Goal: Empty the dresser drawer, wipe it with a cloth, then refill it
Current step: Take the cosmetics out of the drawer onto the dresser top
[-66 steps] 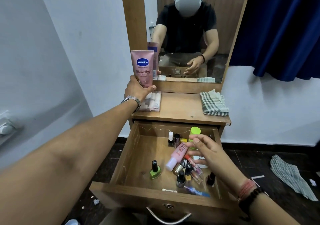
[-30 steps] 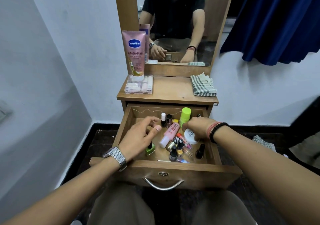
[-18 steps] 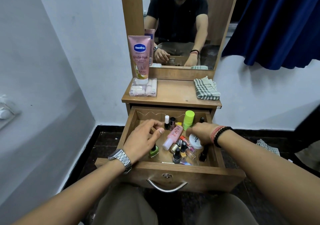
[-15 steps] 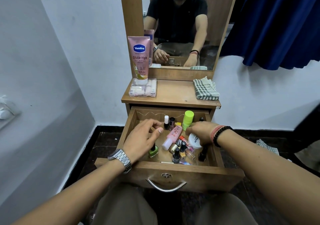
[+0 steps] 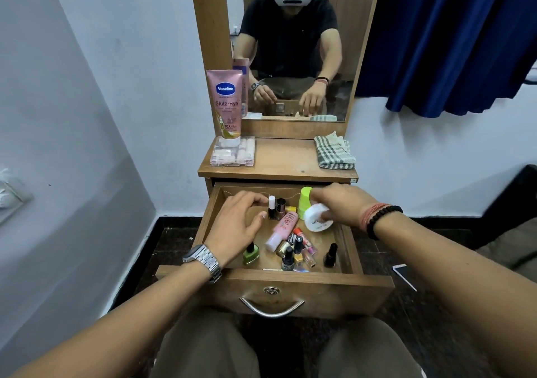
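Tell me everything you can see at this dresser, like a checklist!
Surface: wooden dresser top, bare in the middle.
Job's things: open drawer with nail polish bottles; checked cloth folded on top; pink lotion tube standing on a clear case.
Clutter: green bottle, pink bottle lying down.
Hands: left hand reaching over bottles, holding nothing; right hand holds a white jar.
Cables: nothing seen.
Surroundings: mirror, blue curtain.

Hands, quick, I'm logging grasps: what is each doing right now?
Left hand: open, fingers curved over the drawer, holding nothing.
Right hand: gripping the white round jar.
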Tool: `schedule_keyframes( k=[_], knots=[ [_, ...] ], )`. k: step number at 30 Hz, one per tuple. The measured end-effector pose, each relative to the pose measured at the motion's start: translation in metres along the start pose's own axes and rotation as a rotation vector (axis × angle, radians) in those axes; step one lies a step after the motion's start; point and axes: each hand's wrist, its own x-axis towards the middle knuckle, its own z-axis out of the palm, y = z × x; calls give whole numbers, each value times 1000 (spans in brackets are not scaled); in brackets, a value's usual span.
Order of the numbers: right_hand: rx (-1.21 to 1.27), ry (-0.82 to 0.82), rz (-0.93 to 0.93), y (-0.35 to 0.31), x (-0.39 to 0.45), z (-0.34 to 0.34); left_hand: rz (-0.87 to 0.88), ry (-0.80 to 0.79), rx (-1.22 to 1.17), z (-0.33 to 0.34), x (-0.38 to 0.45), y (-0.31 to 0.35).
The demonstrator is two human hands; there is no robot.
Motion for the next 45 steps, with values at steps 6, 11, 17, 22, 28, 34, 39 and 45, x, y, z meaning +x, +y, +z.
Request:
schedule_keyframes(
  k=[6,11,17,22,28,34,39,45],
  knots=[
    [660,186,46,-16,-11,-26,-125,-16,-244,3,22,30],
    [874,202,59,-26,-17,-34,-178,26,-395,3,34,40],
    [993,243,153,-22,-28,-35,-319,13,-585,5,45,34],
    [979,253,212,-25,-51,-26,-525,93,-689,6,63,21],
    [940,206,154,-46,-83,-13,-653,150,-719,6,107,7],
    [993,189,98,-69,-102,2,-718,221,-671,15,148,-7],
    [988,186,88,-72,-105,6,-735,237,-560,22,160,-12],
    [966,173,76,-71,-105,8,-538,235,-183,27,152,-10]
  ],
)
